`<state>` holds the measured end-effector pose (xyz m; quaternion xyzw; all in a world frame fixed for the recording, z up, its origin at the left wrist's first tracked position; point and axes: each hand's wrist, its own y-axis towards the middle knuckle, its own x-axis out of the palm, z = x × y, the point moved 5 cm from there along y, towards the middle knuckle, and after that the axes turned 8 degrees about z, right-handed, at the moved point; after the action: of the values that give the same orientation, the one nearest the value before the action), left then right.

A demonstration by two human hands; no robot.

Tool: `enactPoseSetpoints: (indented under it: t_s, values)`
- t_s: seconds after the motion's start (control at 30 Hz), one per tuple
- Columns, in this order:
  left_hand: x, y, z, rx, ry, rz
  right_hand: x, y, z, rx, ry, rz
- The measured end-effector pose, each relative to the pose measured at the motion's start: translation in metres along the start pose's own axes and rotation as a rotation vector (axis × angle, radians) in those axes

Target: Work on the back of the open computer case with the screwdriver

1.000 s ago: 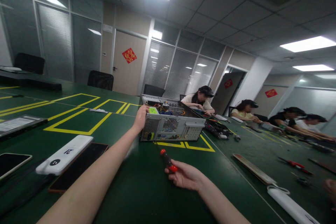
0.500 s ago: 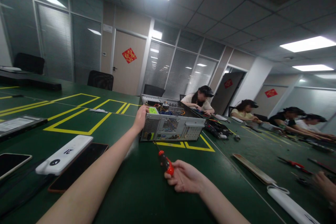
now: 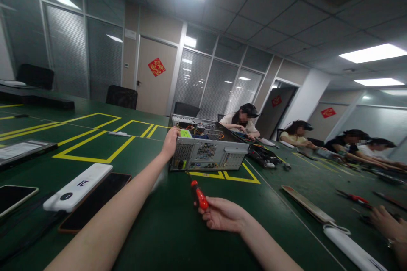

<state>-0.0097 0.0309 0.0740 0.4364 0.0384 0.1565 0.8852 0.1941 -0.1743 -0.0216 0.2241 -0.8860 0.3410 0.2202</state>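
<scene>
An open computer case [image 3: 219, 154] lies on its side on the green table, its rear panel toward me and cables showing inside. My left hand [image 3: 171, 144] grips its left edge, fingers over the top beside a bright yellow-green label [image 3: 185, 134]. Between the fingers of my right hand [image 3: 222, 215] is a screwdriver [image 3: 200, 196] with a red and black handle. Its thin shaft points up and away, toward the lower left corner of the rear panel. Whether the tip touches a screw there is too small to tell.
At left lie a white power bank [image 3: 79, 186], a dark phone [image 3: 98, 201], another phone [image 3: 15, 199] and a hard drive [image 3: 28, 152]. Right of the case are a black bundle of parts [image 3: 265, 156], a metal strip [image 3: 307, 203] and red-handled pliers [image 3: 354, 197]. A co-worker's hand [image 3: 386, 222] is at far right.
My right hand has turned the screwdriver handle slightly and shifted a little left. My left hand and the case stay put. The co-worker's hand at far right has moved further into view.
</scene>
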Motion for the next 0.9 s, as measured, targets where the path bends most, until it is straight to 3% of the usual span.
enactPoseSetpoints:
  t_s: [0.17,0.6,0.9]
  values:
    - [0.000,0.000,0.001,0.013,-0.004,-0.001,-0.008,0.004,0.003,0.027,-0.005,0.064]
    - [0.001,0.000,-0.004,0.004,0.016,0.017,0.011,-0.007,0.002,0.059,0.008,-0.062]
    - [0.001,0.000,-0.004,0.011,0.004,0.016,-0.001,0.002,0.002,-0.011,-0.024,0.014]
